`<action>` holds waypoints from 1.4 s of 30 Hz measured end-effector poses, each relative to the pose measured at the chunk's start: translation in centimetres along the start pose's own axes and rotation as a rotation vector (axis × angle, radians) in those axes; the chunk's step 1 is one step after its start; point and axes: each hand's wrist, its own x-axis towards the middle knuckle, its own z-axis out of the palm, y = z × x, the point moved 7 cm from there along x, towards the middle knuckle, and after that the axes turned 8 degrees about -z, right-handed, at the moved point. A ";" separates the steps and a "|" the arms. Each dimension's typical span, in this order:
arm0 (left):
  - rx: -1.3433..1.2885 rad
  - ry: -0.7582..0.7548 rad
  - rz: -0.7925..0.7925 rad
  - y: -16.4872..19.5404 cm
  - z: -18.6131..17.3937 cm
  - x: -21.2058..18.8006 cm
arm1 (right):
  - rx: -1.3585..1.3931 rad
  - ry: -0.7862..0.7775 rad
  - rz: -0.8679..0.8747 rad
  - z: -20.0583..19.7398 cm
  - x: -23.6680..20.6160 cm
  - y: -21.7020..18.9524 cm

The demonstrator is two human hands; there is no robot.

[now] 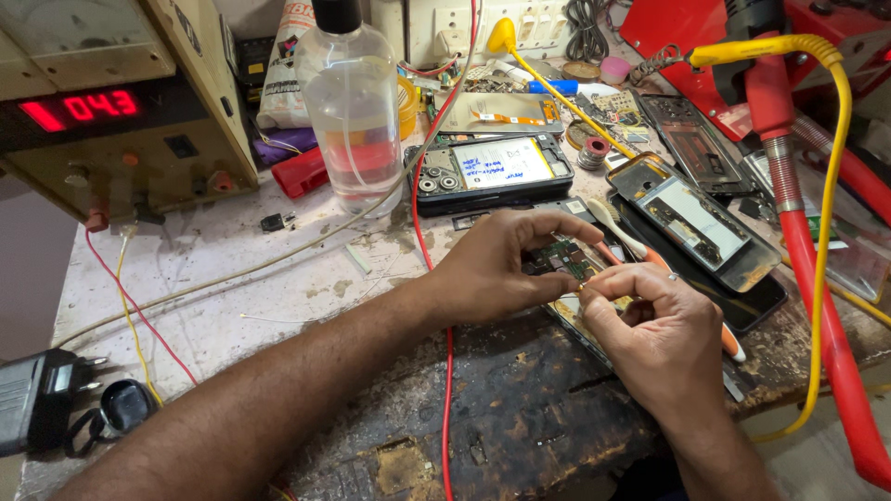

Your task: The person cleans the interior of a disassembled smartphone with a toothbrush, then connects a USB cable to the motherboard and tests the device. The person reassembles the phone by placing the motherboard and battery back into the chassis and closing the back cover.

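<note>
An opened phone with its green circuit board (pixel 560 257) showing lies on the worn bench, mostly under my hands. My left hand (pixel 497 267) rests over it, thumb and fingers curled around the board's near edge. My right hand (pixel 654 339) sits just to the right, its fingertips pinched together on a tiny part right at the left thumb tip. What the pinched part is cannot be made out. An orange and white tool (pixel 624 243) lies under my right hand.
A clear plastic bottle (pixel 351 102) stands behind. A power supply box (pixel 111 102) with a red display sits at far left. Other opened phones (pixel 492 167) (pixel 694 219) lie behind and right. A red wire (pixel 448 390) crosses the bench. A red and yellow hose (pixel 817 278) runs down the right.
</note>
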 end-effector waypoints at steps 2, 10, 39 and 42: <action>-0.023 -0.001 -0.021 0.0 0.0 0.0 | 0.005 0.003 0.000 0.0 0.0 0.0; 0.035 0.005 0.014 0.5 0.0 -0.1 | -0.019 0.001 0.005 0.0 0.1 -0.1; -0.053 -0.022 0.011 0.1 0.1 -0.1 | 0.027 0.013 0.010 0.0 0.0 0.0; -0.030 -0.004 0.012 0.7 0.0 -0.2 | -0.022 0.015 0.050 -0.1 -0.1 0.1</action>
